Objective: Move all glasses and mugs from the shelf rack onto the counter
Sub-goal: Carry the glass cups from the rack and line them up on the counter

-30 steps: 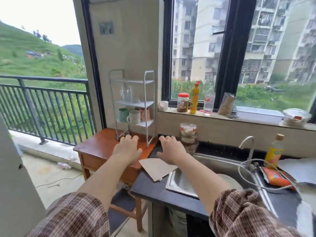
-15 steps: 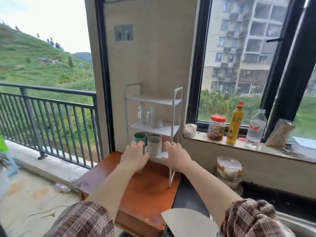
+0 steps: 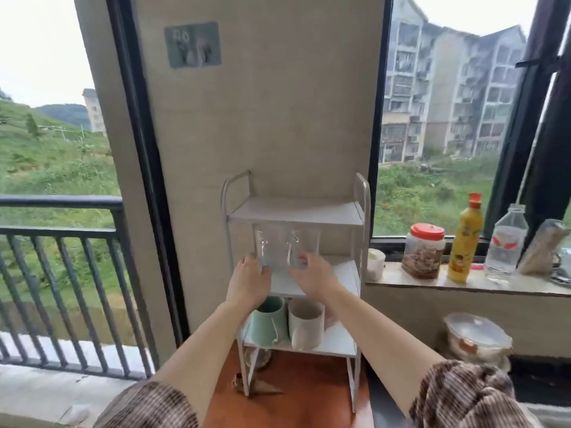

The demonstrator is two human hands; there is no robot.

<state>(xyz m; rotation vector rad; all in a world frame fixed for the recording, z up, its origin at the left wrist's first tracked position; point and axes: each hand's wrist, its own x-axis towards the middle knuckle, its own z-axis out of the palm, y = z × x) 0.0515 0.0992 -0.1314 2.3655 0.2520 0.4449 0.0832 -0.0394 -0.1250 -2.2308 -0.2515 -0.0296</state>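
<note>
On the shelf rack's (image 3: 296, 211) middle tier, our left hand (image 3: 248, 281) and right hand (image 3: 312, 278) each grasp a clear glass (image 3: 268, 250); green mug (image 3: 267, 319) and white mug (image 3: 306, 322) stand below.

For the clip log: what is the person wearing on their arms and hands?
Both hands, left hand and right hand, are bare: no gloves, and no rings or watch visible. Forearms are uncovered. Brown-and-cream checked sleeves are pushed up near the elbows.

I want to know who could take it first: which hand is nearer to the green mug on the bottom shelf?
Left. The left hand is directly above the green mug, its wrist overlapping the rim in this view. The right hand is higher and further right, above the white mug.
</note>
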